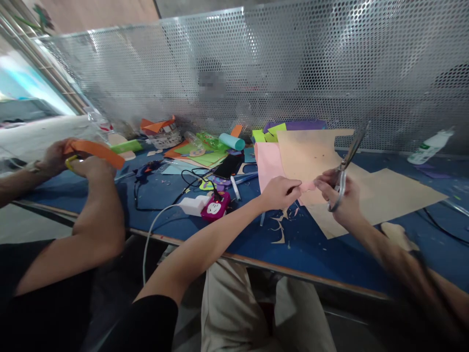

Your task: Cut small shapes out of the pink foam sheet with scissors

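Above the blue counter (pixel 227 234), the left hand (pixel 280 192) pinches a pink paper (pixel 269 166) at its lower edge, fingers pressed on it. Just beside, the right hand (pixel 339 198) grips scissors (pixel 348 161), blades pointing up over a tan sheet (pixel 311 151). Paper scraps (pixel 280 227) lie below. At far left, another person's hands (pixel 78 161) hold an orange strip (pixel 97 150).

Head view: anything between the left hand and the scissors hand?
Only the pink paper, pinched by the left hand and reaching the right hand holding the scissors.
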The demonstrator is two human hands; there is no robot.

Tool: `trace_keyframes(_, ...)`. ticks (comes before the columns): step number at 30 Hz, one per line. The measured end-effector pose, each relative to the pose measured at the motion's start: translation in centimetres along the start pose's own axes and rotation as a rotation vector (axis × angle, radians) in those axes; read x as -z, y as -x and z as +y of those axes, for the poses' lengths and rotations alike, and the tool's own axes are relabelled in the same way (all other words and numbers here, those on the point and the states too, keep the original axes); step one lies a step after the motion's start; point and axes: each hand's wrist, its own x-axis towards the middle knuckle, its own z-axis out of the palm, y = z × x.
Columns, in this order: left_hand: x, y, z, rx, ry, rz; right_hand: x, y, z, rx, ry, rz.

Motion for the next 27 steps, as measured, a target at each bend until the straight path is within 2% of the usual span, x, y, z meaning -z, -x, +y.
trace_keyframes(6,0.12,-0.01,0.28,0.053,0.030,0.053,0.49,-0.33,0.42,-0.003,0.065,-0.041)
trace_keyframes(14,-0.23,-0.09,0.21,0.155,0.248,0.145,0.65,-0.64,1.01,-0.033,0.133,-0.145)
trace_keyframes(18,-0.26,-0.09,0.47,0.210,0.371,0.128,0.67,-0.46,1.00,-0.047,0.140,-0.185)
trace_keyframes(23,-0.07,-0.15,0.64,0.164,0.301,0.091,0.67,-0.24,0.72,-0.076,0.153,-0.278)
trace_keyframes(27,0.05,-0.11,0.60,0.114,0.270,0.095,0.48,-0.09,0.61,-0.069,0.110,-0.220)
